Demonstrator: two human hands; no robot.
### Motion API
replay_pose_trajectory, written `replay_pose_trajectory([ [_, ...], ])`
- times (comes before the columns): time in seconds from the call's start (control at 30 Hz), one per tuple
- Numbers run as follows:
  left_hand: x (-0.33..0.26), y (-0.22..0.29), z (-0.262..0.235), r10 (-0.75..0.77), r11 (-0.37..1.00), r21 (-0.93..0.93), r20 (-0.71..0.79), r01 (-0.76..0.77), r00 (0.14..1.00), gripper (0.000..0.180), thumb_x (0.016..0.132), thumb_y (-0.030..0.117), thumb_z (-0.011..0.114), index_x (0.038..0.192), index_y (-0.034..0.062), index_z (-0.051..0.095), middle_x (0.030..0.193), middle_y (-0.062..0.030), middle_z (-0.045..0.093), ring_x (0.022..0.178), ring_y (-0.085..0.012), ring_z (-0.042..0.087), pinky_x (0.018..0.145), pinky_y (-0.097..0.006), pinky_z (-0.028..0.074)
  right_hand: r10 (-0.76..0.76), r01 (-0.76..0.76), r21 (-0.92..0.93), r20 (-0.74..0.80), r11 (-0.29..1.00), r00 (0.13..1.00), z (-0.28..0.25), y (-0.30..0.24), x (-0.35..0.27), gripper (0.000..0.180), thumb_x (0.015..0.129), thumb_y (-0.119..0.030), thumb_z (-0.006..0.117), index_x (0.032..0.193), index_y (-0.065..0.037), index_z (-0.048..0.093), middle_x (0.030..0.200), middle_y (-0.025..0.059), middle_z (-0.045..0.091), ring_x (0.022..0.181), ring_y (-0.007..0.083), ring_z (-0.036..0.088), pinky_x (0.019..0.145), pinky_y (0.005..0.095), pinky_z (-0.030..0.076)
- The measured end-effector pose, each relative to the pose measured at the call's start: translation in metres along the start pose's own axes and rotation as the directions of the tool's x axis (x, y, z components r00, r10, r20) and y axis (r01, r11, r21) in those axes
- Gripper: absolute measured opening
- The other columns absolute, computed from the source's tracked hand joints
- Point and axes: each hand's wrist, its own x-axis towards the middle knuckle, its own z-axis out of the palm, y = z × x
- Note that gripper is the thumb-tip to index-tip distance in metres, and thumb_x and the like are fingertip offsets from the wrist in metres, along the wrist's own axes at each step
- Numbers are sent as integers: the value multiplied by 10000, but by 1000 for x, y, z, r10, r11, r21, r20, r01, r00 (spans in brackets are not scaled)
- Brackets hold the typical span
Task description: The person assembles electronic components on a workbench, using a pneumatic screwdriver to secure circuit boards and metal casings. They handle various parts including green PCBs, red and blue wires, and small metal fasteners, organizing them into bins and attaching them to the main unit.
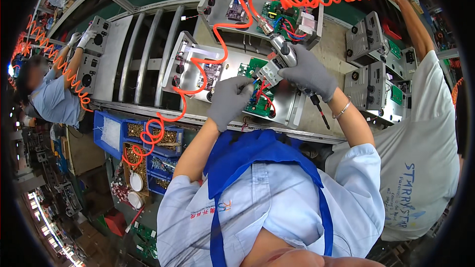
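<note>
My right hand (311, 73), in a grey glove, is wrapped round a silver air screwdriver (283, 48), whose dark bit points down toward me. Its fingertips also reach a whitish, block-shaped part (269, 72); I cannot tell how firmly they touch it. Also gloved, my left hand (230, 101) is closed in a pinch beside that part, on what looks like a thin blue wire. Red wires (263, 89) run from the block to a green circuit board (253, 68). Both hands are over an open metal chassis (287, 100) with a second purple-toned board (212, 71).
Another open chassis (217, 16) lies behind. An orange coiled air hose (223, 44) crosses the work. Metal rollers (147, 59) extend left. Blue bins (106, 141) of screws stand front left. Co-workers handle grey units at far left and beside units (363, 89) at right.
</note>
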Motion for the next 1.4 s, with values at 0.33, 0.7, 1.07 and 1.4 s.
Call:
replay_pose_trajectory([
  [0.33, 23, 14, -3, 35, 946, 308, 205, -98, 978, 190, 793, 192, 604, 870, 38, 682, 722, -147, 652, 644, -258, 628, 618, -363, 488, 12, -12, -2, 30, 1000, 999, -6, -13, -5, 497, 661, -287, 663, 1074, -18, 602, 924, 178, 644, 822, 260, 643, 768, 351, 494],
  [0.7, 31, 23, 4, 42, 913, 389, 209, -122, 977, 201, 793, 180, 568, 923, 58, 661, 809, -175, 650, 762, -350, 627, 691, -435, 490, 14, -13, -42, 25, 999, 1000, -7, -13, -5, 502, 691, -285, 670, 1130, -58, 578, 916, 139, 641, 767, 220, 638, 704, 327, 501],
  [1.07, 9, 36, 40, -179, 857, 494, 21, 145, 984, 975, 652, 481, 773, 1395, 22, 342, 1052, -215, 636, 865, -376, 647, 769, -428, 504, -47, 48, -68, 13, 997, 999, -7, -6, -1, 603, 656, -242, 687, 1184, 4, 535, 904, 170, 614, 730, 221, 632, 680, 339, 514],
  [1.4, 18, 8, 52, -106, 906, 409, -32, 110, 994, 697, 698, 419, 770, 1258, 101, 503, 891, -124, 681, 766, -320, 663, 655, -397, 508, -73, 82, 310, -41, 947, 996, -21, -9, -6, 377, 726, -200, 660, 1022, 20, 582, 788, 109, 637, 621, 150, 619, 575, 294, 496],
])
